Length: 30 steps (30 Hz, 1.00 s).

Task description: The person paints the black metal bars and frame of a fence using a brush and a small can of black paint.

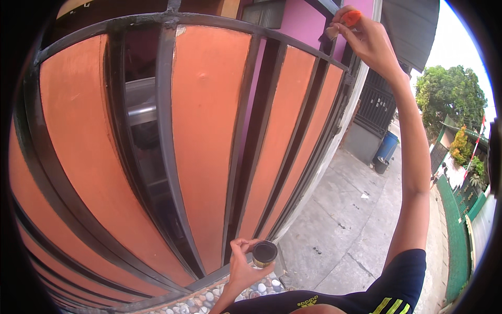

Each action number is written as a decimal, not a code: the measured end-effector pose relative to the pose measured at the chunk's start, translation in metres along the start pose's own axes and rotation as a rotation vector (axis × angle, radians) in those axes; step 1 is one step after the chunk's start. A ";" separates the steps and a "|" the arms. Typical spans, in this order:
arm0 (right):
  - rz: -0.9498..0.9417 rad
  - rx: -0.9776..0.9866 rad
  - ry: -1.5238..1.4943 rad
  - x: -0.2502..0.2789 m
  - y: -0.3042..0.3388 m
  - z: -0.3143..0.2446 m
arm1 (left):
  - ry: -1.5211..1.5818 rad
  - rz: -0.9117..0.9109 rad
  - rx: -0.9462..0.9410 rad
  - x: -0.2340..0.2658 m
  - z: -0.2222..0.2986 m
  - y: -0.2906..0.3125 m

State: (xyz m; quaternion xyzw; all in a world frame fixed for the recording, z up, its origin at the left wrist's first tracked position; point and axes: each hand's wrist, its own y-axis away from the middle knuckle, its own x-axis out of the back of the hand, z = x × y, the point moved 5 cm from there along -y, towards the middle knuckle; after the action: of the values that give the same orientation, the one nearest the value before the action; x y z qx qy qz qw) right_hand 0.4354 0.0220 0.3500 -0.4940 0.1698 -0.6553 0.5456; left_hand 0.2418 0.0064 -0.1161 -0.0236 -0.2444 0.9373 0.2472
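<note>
My right hand (366, 44) is raised at the upper right, closed round a paintbrush (351, 19) with an orange handle. The brush's dark bristles meet a black metal bar (328, 39) near the top of the gate, or lie very close to it. Low in front of me, my left hand (244, 266) wraps round a small round pot (265, 252) with dark paint in it. The gate (209, 120) has orange panels between black bars and fills the left and middle of the view.
Grey concrete paving (334, 214) stretches to the right of the gate. Rounded pebbles (209, 297) lie at its foot. Farther off stand a blue barrel (387, 144) and a dark bucket (381, 165). Green fencing (454, 235) runs along the far right.
</note>
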 end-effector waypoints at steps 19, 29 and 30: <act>-0.116 -0.072 0.058 -0.016 -0.012 0.002 | -0.012 0.000 0.015 0.009 -0.008 0.000; -0.148 0.220 0.539 -0.023 0.014 -0.014 | 0.050 0.018 0.019 0.011 -0.020 0.000; -0.212 0.267 0.592 -0.032 0.021 -0.018 | 0.053 0.020 0.019 0.013 -0.020 0.000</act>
State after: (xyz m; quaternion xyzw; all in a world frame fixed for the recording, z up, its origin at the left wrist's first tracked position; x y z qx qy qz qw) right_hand 0.4297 0.0369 0.3112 -0.2215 0.1813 -0.8398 0.4613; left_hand 0.2341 0.0215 -0.1331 -0.0487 -0.2287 0.9411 0.2445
